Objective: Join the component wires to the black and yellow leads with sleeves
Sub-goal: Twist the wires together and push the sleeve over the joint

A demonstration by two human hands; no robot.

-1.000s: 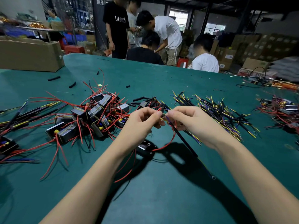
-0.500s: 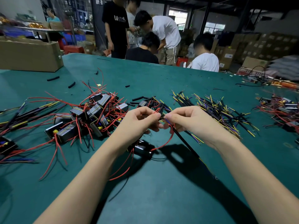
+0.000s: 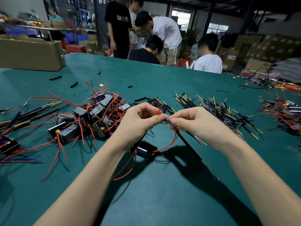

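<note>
Left hand: the left hand (image 3: 140, 123) is held above the green table (image 3: 162, 193), fingers curled, with a red component wire (image 3: 169, 143) pinched at the fingertips.
Right hand: the right hand (image 3: 197, 123) is held fingertip to fingertip with the left, thumb and forefinger pinched on the black lead (image 3: 187, 141), whose blue and yellow ends show at the pinch.
Red component wire: a loop is seen hanging beneath both hands, running down to a dark component (image 3: 145, 150) just below the left wrist.
Black lead: it is seen slanting down from the right fingertips toward the table, under the right forearm.
Component pile: a heap of dark blocks with red wires (image 3: 91, 116) is spread left of the left hand.
Lead pile: black and yellow leads (image 3: 224, 111) are scattered just beyond and right of the right hand.
Sleeves: short black sleeve pieces (image 3: 141, 99) are seen just beyond the left hand.
Cardboard box: a box (image 3: 32, 54) is set well beyond the left hand, at the table's far corner.
</note>
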